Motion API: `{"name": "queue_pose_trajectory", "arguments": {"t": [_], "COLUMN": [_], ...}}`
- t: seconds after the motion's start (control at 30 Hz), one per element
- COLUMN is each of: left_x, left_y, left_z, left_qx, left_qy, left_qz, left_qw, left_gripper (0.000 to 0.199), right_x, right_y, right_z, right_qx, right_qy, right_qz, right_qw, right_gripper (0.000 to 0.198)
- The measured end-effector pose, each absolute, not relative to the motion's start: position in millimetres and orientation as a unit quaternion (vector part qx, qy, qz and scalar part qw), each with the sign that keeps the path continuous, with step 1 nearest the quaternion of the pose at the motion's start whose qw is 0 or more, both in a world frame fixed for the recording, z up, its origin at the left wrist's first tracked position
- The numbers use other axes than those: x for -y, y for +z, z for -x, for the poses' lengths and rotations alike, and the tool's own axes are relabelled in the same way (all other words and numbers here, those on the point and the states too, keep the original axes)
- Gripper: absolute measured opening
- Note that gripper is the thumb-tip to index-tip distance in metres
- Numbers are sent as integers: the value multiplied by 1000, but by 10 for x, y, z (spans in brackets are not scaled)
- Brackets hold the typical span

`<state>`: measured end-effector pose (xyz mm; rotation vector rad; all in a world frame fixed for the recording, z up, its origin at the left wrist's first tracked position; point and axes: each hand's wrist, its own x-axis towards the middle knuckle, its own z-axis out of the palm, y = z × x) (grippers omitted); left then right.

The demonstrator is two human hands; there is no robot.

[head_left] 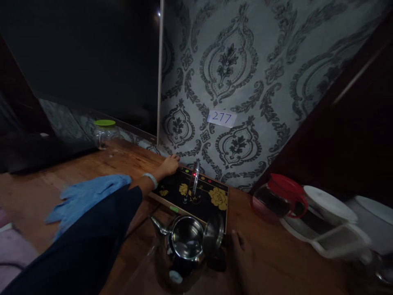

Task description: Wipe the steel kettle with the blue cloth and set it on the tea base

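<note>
My left hand [170, 165] lies at the far left corner of a black electric tea stove [172, 192] with golden flowers. Its fingers bend toward the wall and their tips are partly hidden, so I cannot tell whether they grip the corner. A curved metal spout [196, 178] rises from the stove, beside a lit red light. In front stands a shiny steel kettle [181, 266], its lid [214, 231] tipped up on the right and its inside showing. Dim and blurred, my right hand [241, 252] is beside the kettle's dark handle [217, 261], fingers apart, with nothing visible in it.
Left on the wooden table [135, 157] lie a blue cloth [89, 196] and a glass jar with a green lid [105, 133]. To the right are a red-lidded pitcher [279, 196] and white containers [330, 205]. Patterned wallpaper with a paper label [222, 118] rises behind.
</note>
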<state>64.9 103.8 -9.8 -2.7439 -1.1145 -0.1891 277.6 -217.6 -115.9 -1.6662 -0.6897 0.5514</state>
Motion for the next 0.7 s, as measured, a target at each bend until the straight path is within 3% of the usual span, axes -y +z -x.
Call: {"name": "queue_pose_trajectory", "arguments": {"t": [0.7], "left_x": [-1121], "left_y": [-181], "left_z": [-710], "left_qx": [379], "left_qy": [-38], "left_qz": [921], "left_qw": [77], "left_gripper": [27], "right_x": [2184], "right_y": [-1154], "right_z": [-2775], "right_qx": [332], "right_qy": [216], "right_qz": [703], "right_qw": [591], "right_gripper": [37]}}
